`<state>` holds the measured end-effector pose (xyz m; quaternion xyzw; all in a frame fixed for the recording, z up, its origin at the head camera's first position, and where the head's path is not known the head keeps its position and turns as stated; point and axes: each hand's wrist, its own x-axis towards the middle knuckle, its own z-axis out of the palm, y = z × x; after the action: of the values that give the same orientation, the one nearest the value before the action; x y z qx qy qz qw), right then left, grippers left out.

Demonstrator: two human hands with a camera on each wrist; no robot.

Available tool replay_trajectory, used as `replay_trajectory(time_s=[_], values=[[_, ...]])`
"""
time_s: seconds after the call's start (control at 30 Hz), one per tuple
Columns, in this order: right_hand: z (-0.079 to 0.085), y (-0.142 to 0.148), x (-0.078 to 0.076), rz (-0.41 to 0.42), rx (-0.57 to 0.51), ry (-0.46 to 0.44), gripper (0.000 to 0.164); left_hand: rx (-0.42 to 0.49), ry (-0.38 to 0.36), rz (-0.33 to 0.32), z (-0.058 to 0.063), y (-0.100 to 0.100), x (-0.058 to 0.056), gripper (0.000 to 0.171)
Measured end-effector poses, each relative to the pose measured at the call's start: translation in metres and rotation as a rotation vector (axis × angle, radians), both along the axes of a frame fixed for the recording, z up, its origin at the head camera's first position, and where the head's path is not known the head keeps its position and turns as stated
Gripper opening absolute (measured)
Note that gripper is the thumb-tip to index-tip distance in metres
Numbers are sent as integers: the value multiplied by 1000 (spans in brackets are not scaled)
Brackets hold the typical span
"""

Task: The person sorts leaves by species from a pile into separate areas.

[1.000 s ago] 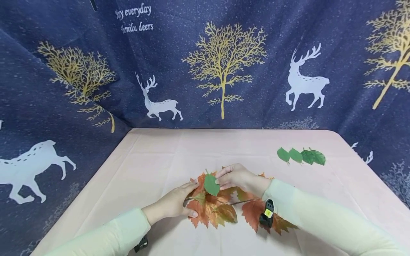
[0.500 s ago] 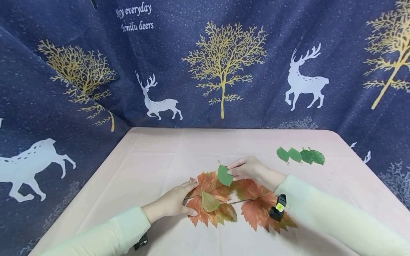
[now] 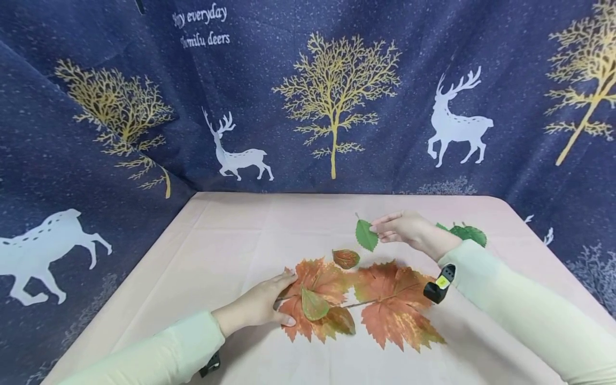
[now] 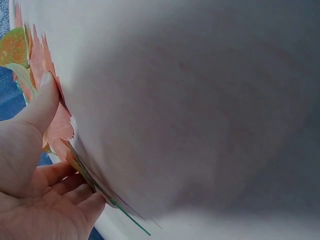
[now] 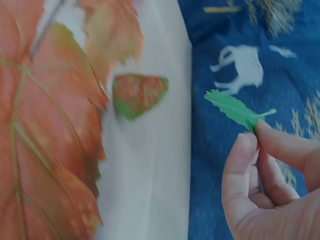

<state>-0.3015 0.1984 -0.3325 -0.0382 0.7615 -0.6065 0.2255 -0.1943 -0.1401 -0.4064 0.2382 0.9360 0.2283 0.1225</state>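
In the head view my right hand [image 3: 409, 230] pinches a green leaf [image 3: 367, 235] by its side, raised above the far half of the table; the right wrist view shows this leaf [image 5: 231, 108] edge-on between thumb and fingertip. My left hand [image 3: 257, 302] rests at the left edge of a spray of orange maple leaves [image 3: 397, 307], thumb and fingers spread apart and touching the leaf. A small yellow-green leaf [image 3: 315, 305] lies on the spray's left maple leaf. Behind the spray is a small reddish-brown leaf [image 3: 346, 259]. A thin stem [image 4: 90, 175] passes by my left fingers.
More green leaves [image 3: 469, 234] lie in a row at the table's far right, partly hidden by my right hand and wrist. Pale pink cloth [image 3: 231, 240] covers the table. A dark blue curtain [image 3: 298, 96] with deer and trees stands behind it and to the sides.
My right hand has carried the green leaf from over the left maple leaf, up and to the right, uncovering the yellow-green and reddish-brown leaves. My left hand has stayed in place.
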Motion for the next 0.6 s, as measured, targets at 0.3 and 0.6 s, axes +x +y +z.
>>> replay_trajectory(time_s=[0.3, 0.6], values=[[1, 31, -17, 30, -89, -44, 11, 4, 2, 7, -3, -1, -1, 94], [-1, 66, -29, -1, 13, -28, 43, 3, 10, 15, -1, 1, -2, 94]])
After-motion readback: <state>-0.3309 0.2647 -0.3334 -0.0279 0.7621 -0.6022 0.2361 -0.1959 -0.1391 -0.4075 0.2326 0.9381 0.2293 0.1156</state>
